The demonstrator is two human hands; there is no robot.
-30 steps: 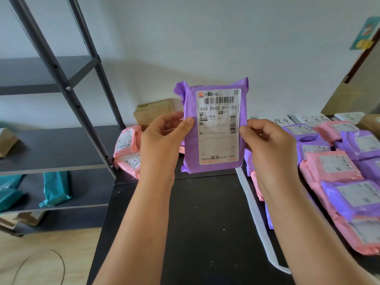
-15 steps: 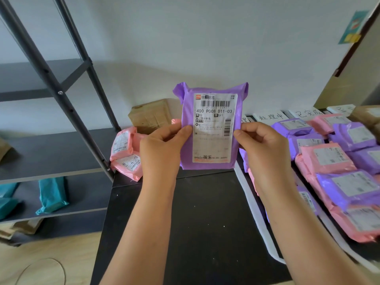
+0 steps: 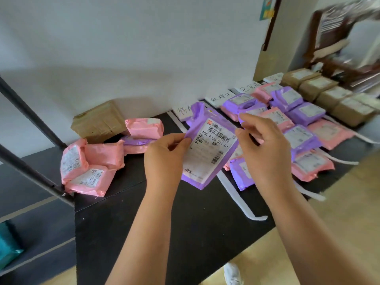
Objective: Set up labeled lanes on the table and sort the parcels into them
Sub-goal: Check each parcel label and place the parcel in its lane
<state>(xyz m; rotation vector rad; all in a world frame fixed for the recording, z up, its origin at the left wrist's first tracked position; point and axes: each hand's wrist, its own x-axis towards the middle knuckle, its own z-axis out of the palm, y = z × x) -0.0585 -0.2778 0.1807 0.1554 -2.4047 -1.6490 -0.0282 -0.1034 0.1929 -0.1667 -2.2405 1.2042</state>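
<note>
I hold a purple parcel with a white shipping label above the black table, tilted to the right. My left hand pinches its left edge. My right hand pinches its right edge with thumb and curled fingers. Behind it stand handwritten lane labels along the wall, and white strips divide the table into lanes. Pink and purple parcels lie in rows in the lanes to the right. A loose pile of pink parcels lies at the table's left end.
A brown cardboard box sits against the wall behind the pink pile. Several brown boxes fill the far right lane. A dark metal shelf rack stands left of the table, with a teal parcel on a low shelf.
The view has swung right and down toward the lanes. The purple parcel has dropped from upright in front of the wall to a tilt over the table, both hands still on it.
</note>
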